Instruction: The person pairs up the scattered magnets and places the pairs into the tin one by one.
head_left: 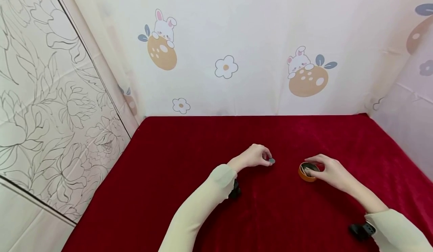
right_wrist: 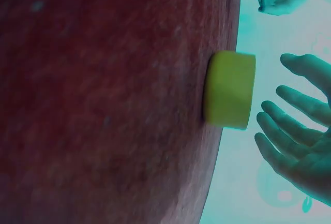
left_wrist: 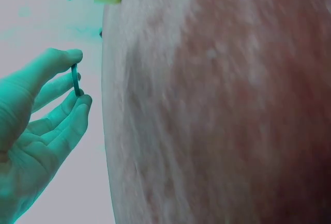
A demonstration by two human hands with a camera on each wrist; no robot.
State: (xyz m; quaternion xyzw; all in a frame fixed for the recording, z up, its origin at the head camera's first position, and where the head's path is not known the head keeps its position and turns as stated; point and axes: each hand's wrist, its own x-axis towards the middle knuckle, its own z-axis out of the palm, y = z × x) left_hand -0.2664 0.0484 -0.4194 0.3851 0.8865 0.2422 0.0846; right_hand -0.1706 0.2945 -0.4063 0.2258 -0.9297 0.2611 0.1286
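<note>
My left hand pinches a small, thin grey disc, coin-like, between thumb and fingertips, a little above the red cloth. In the left wrist view the disc appears edge-on, held between the thumb and the fingers. To its right, a round orange-yellow bowl sits upright on the cloth; dark and pale things show inside but are too small to make out. Over that bowl is my right hand. The right wrist view has this hand apart from the bowl's rim, its fingers spread and holding nothing.
Red cloth covers the table. A white curtain printed with rabbits and flowers hangs along its back edge, and a flower-patterned panel stands at the left. Dark wrist cameras sit near both sleeves.
</note>
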